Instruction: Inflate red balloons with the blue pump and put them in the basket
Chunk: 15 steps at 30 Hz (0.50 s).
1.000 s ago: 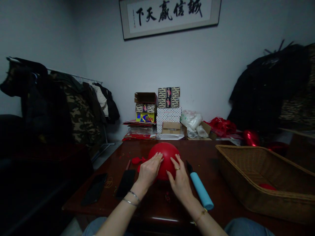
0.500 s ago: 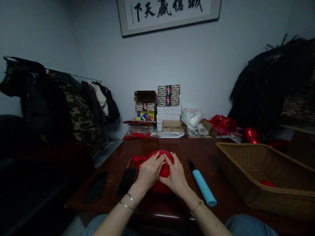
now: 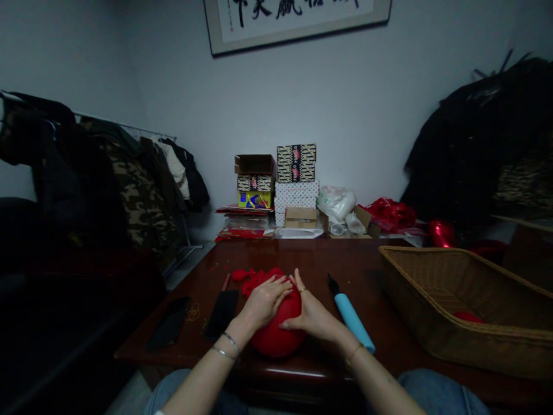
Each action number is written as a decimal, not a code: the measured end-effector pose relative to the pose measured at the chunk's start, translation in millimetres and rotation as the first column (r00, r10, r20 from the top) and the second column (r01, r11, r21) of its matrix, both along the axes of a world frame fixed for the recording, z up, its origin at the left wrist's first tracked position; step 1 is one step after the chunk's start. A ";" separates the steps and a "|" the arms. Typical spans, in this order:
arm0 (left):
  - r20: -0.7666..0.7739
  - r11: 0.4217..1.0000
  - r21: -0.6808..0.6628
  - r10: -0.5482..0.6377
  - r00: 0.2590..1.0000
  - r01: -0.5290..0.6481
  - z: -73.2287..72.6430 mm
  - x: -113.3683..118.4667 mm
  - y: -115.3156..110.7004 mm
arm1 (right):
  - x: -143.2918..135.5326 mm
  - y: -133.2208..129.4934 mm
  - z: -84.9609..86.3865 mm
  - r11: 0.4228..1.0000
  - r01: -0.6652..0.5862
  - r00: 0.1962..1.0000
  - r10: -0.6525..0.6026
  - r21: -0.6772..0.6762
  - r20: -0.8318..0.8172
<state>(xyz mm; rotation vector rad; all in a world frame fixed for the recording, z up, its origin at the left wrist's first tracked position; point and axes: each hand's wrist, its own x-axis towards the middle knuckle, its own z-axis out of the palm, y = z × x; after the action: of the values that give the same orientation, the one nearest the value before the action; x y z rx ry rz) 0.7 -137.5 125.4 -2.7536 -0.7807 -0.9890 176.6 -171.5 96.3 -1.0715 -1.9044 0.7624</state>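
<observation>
Near the table's front edge, both hands hold an inflated red balloon [image 3: 277, 341]. My left hand [image 3: 264, 301] lies over its top and left side, fingers together and bent across it. My right hand [image 3: 317, 316] grips the right side, thumb on the near face and fingers raised along the far edge. The fingertips of both hands come close together over the top. Whether they hold the balloon's neck is hidden. Just behind, several limp red balloons [image 3: 241, 275] lie in a heap. To the right is a light-blue hand pump [image 3: 353, 323] with a black nozzle.
A wicker basket [image 3: 436, 314] with something red inside stands at the right. Two dark phones [image 3: 169, 323] and yellowish rubber bands [image 3: 193, 312] lie at the left. Stacked boxes [image 3: 296, 199] and plastic bags [image 3: 337, 203] sit beyond the table's far edge.
The balloon and both hands have come slightly nearer to me. My right hand has shifted to the balloon's side, its thumb lower, so more of the balloon and the heap behind shows.
</observation>
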 end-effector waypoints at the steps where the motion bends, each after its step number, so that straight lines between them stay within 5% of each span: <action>1: 0.004 1.000 0.000 0.009 1.000 -0.009 -2.0 -0.7 1.1 | 2.7 0.3 -1.0 1.000 0.009 1.000 -0.009 -0.009 0.030; 7: 0.013 0.997 -0.008 0.081 0.997 -0.081 -5.1 -6.2 4.3 | 38.2 4.1 -11.1 0.993 0.105 0.985 -0.095 -0.058 0.145; 15: 0.059 0.994 -0.057 0.097 0.994 -0.094 -10.7 -4.5 2.5 | 60.0 -10.9 -72.7 0.946 0.324 0.859 -0.290 -0.012 0.422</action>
<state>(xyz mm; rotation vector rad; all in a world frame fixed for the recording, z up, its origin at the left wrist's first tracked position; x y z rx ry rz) -3.8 -135.0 114.7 -2.7131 -0.9526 -1.0540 236.6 -182.4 23.5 -1.6512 -1.9822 0.4547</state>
